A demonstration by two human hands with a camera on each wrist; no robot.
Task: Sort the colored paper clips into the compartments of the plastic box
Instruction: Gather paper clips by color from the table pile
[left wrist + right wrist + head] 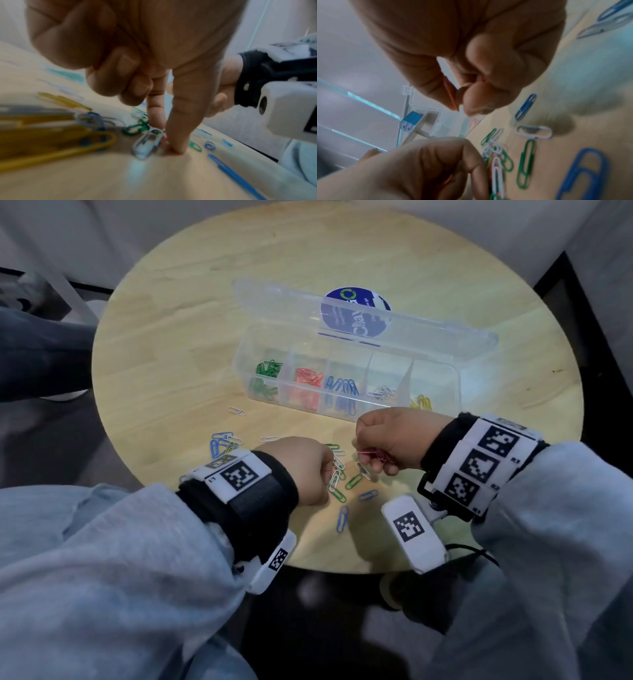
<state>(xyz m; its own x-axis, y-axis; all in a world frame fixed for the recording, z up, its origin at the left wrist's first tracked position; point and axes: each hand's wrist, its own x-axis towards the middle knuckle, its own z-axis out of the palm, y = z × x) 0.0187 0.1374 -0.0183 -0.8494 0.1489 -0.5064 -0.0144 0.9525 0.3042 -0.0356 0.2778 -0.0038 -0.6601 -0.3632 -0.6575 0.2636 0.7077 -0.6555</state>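
Note:
The clear plastic box (pixel 454 385) stands open mid-table, its compartments holding green (pixel 269 368), red (pixel 308 377), blue (pixel 342 386), white (pixel 382 393) and yellow clips (pixel 422 402). My left hand (pixel 330 474) reaches into the loose pile in front of it. In the left wrist view its thumb and forefinger (pixel 169 146) pinch a white paper clip (pixel 147 142) against the table, the other fingers curled. My right hand (pixel 366 455) hovers just right of it and holds a few red paper clips (pixel 375 455), pinched between thumb and fingers (pixel 450 93).
Loose green (pixel 354 481), blue (pixel 342 518) and white clips lie between my hands near the round wooden table's front edge (pixel 342 568). A blue, white and yellow cluster (pixel 222 443) lies left. The box lid (pixel 291 302) stands open at the back.

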